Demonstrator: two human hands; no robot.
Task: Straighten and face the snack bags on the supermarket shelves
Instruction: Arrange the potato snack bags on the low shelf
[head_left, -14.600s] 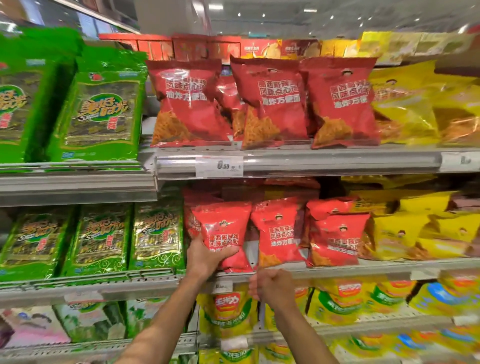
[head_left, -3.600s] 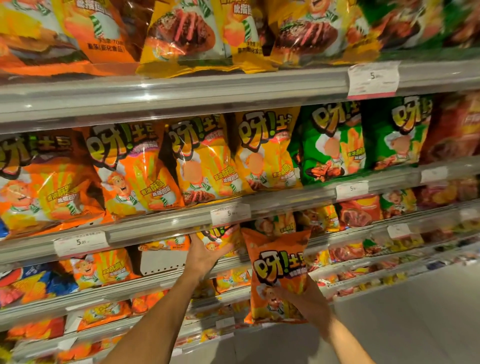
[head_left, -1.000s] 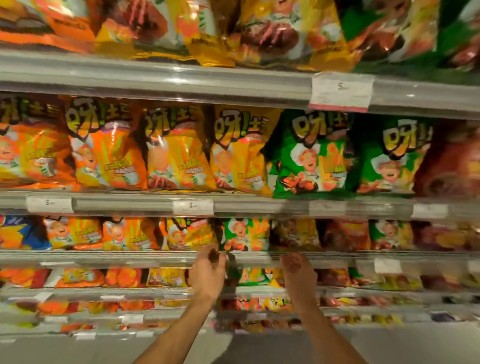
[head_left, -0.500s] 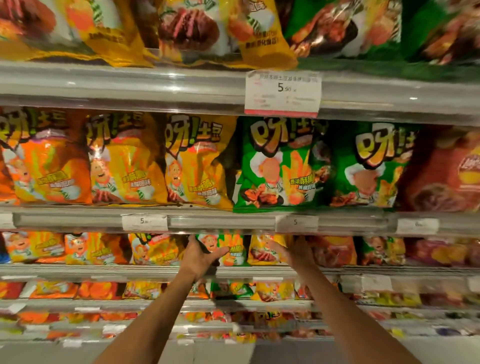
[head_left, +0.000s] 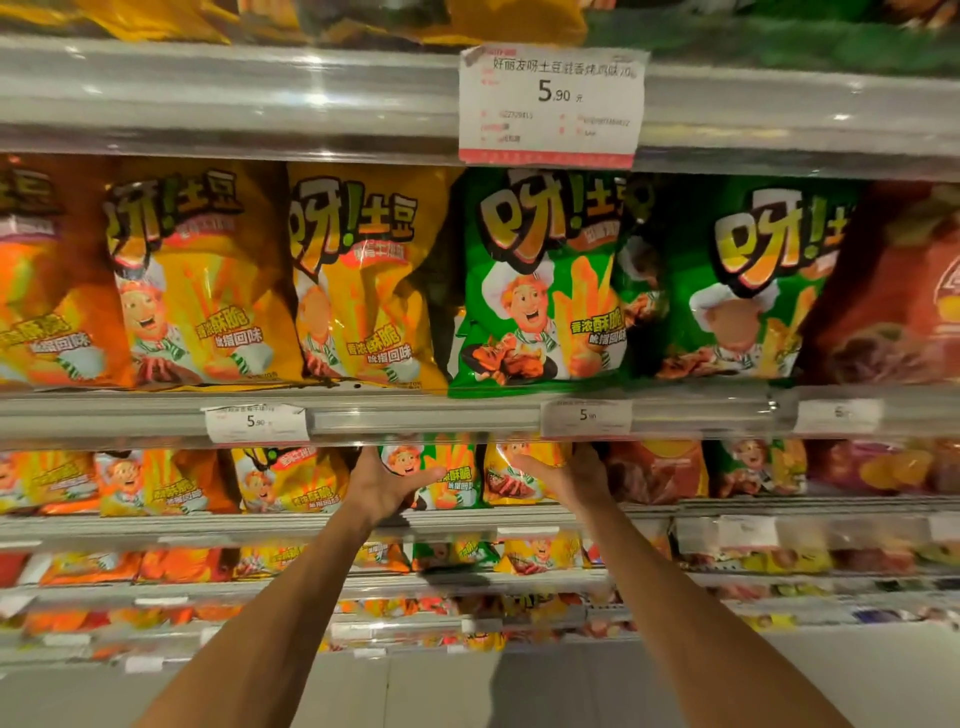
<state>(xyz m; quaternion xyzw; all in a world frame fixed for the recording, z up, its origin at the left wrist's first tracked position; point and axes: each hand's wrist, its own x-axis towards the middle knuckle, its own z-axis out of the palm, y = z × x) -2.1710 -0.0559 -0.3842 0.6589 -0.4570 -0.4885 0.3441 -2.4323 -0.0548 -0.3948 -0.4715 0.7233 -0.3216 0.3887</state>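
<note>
Large white price tag (head_left: 550, 104) is clipped to upper shelf rail (head_left: 234, 98), marked 5.90 under line of Chinese print, red strip along bottom edge. Smaller price tag (head_left: 257, 422) is fixed to middle shelf rail (head_left: 415, 418), left of centre, also marked 5.90. Second small tag (head_left: 586, 417) is set further right on same rail, digit 5 legible; third tag (head_left: 837, 415) near right edge is blurred. Grey floor (head_left: 441, 691) is seen below lowest shelves.
</note>
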